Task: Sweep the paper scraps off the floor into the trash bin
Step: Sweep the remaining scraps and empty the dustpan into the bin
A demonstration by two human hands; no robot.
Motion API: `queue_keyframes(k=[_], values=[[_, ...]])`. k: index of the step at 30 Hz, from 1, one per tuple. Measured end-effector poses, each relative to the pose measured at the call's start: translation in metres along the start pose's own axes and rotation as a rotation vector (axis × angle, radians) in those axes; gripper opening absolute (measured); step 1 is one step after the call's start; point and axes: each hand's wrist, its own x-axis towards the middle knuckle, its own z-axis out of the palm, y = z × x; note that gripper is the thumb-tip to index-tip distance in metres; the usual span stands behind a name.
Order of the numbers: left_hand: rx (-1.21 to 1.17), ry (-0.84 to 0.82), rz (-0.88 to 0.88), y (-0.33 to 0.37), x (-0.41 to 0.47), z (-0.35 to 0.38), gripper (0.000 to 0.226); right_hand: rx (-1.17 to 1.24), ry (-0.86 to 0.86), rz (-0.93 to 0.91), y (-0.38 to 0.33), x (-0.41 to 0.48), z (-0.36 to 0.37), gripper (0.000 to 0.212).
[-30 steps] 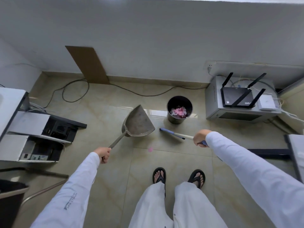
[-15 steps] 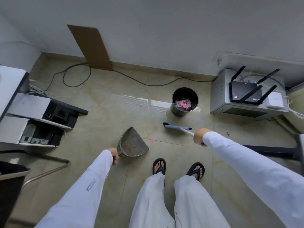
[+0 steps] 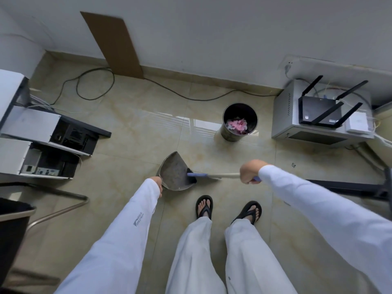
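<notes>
A grey metal dustpan [image 3: 175, 172] rests on the tiled floor just ahead of my feet. My left hand [image 3: 157, 183] grips its handle, mostly hidden by my sleeve. My right hand [image 3: 248, 171] grips the pale handle of a small broom [image 3: 212, 175]. The broom's blue and black head [image 3: 192, 176] lies at the dustpan's open right edge. No pink scrap shows on the floor. A round black trash bin [image 3: 239, 122] stands further ahead, with pink paper scraps [image 3: 237, 124] inside.
A grey cabinet [image 3: 318, 128] with a black router on top sits right of the bin. Open computer cases [image 3: 42, 145] stand at the left. A black cable [image 3: 186, 96] runs along the wall. Cardboard [image 3: 112, 43] leans on the wall. A dark bar [image 3: 350, 187] lies at the right.
The dustpan came down from the air onto the floor near my feet. The broom head swept left to the pan's edge, and the pink scrap on the floor is gone from sight.
</notes>
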Motion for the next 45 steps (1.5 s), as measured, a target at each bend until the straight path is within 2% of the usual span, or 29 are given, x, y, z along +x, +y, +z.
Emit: queue_keyframes(k=[2, 6, 7, 9, 13, 17, 19, 22, 24, 26, 31, 33, 36, 38, 40, 45], values=[[-0.007, 0.003, -0.044, 0.0, 0.005, -0.009, 0.034, 0.097, 0.008, 0.053, 0.028, -0.002, -0.012, 0.03], [0.066, -0.014, -0.077, -0.003, 0.006, -0.033, 0.033, 0.156, 0.076, 0.12, 0.059, -0.005, -0.021, 0.023], [0.103, -0.024, -0.089, -0.002, 0.005, -0.04, 0.031, 0.16, 0.108, 0.124, 0.059, -0.005, -0.021, 0.027], [0.209, -0.052, -0.086, 0.002, 0.002, -0.054, 0.027, 0.15, 0.143, 0.125, 0.052, -0.002, -0.017, 0.032], [0.487, -0.089, -0.17, 0.017, 0.005, -0.075, 0.038, 0.223, 0.229, 0.128, 0.035, 0.003, -0.006, 0.019], [0.46, -0.108, -0.242, 0.007, 0.024, -0.097, 0.041, 0.356, 0.178, 0.125, 0.028, 0.023, 0.009, 0.035], [0.384, -0.07, -0.228, -0.003, 0.026, -0.105, 0.037, 0.373, 0.136, 0.127, 0.026, 0.027, 0.014, 0.031], [0.3, -0.028, -0.233, -0.016, 0.029, -0.112, 0.035, 0.399, 0.04, 0.13, 0.025, 0.032, 0.02, 0.013], [0.297, -0.028, -0.282, -0.028, 0.036, -0.118, 0.04, 0.39, -0.008, 0.133, 0.021, 0.034, 0.025, 0.015], [0.297, -0.014, -0.306, -0.038, 0.04, -0.123, 0.042, 0.375, 0.021, 0.13, 0.013, 0.037, 0.025, 0.021], [0.452, 0.0, -0.18, -0.064, 0.03, -0.13, 0.038, 0.402, 0.092, 0.077, -0.005, 0.04, 0.038, 0.021], [0.492, 0.066, -0.076, -0.08, 0.023, -0.133, 0.025, 0.456, 0.076, 0.088, -0.011, 0.043, 0.047, 0.02], [0.534, 0.218, 0.019, -0.088, 0.004, -0.127, 0.036, 0.505, 0.038, 0.093, -0.022, 0.052, 0.065, 0.012], [0.909, 0.298, 0.101, -0.084, -0.024, -0.115, 0.037, 0.548, 0.011, 0.081, -0.029, 0.057, 0.081, 0.004], [1.132, 0.273, 0.171, -0.084, -0.031, -0.109, 0.037, 0.632, 0.001, 0.04, -0.038, 0.06, 0.101, 0.004], [1.179, 0.211, 0.239, -0.086, -0.019, -0.09, 0.034, 0.733, -0.04, 0.018, -0.075, 0.058, 0.138, 0.008]])
